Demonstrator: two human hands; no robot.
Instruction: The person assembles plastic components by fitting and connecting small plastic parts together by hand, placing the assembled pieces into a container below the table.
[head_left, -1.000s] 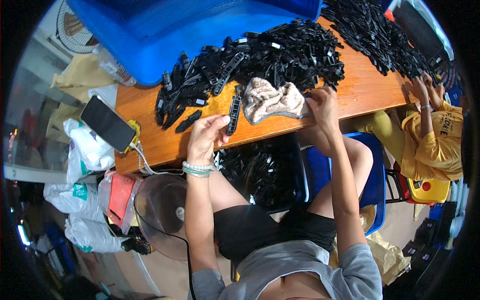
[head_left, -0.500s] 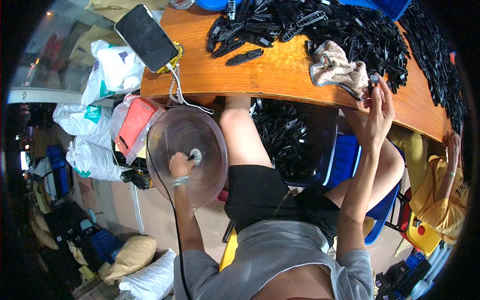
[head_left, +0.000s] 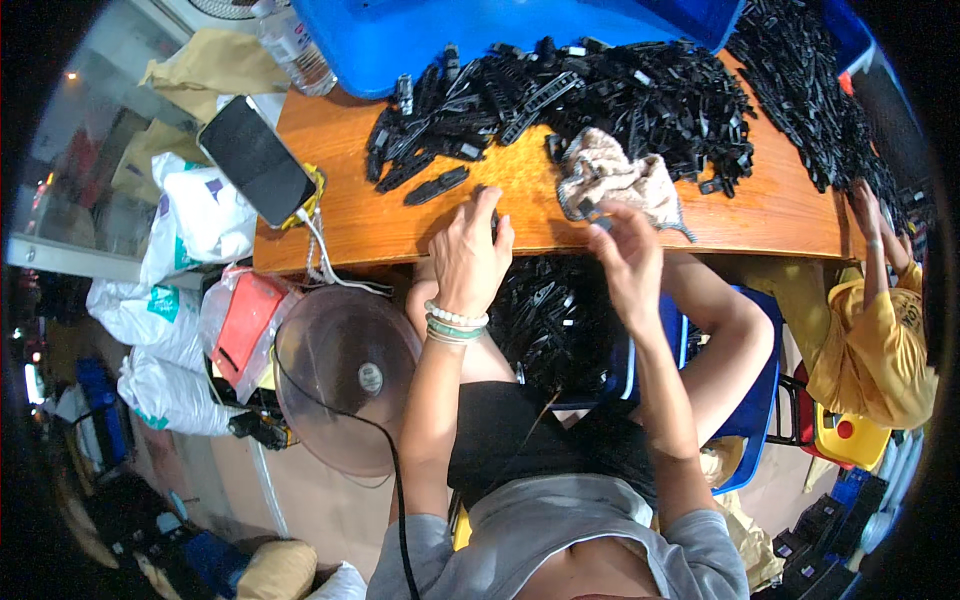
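Pinching a dark part (head_left: 495, 224) in the nearly closed left grip (head_left: 468, 258) at mid-frame, with long axis too hidden to tell, and a small grey part (head_left: 600, 222) in the nearly closed right grip (head_left: 633, 264), farther right, nearer the cloth (head_left: 625, 183) on the counter (head_left: 350, 215)

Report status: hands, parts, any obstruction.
Left hand at table edge, grip unclear. Right hand pinching small dark piece. Black parts heaped beyond; cloth by right fingertips, possibly in the way.

A workshop; heaps of black parts (head_left: 660, 115) (plus blue tub (head_left: 480, 40)); co-worker (head_left: 868, 345)
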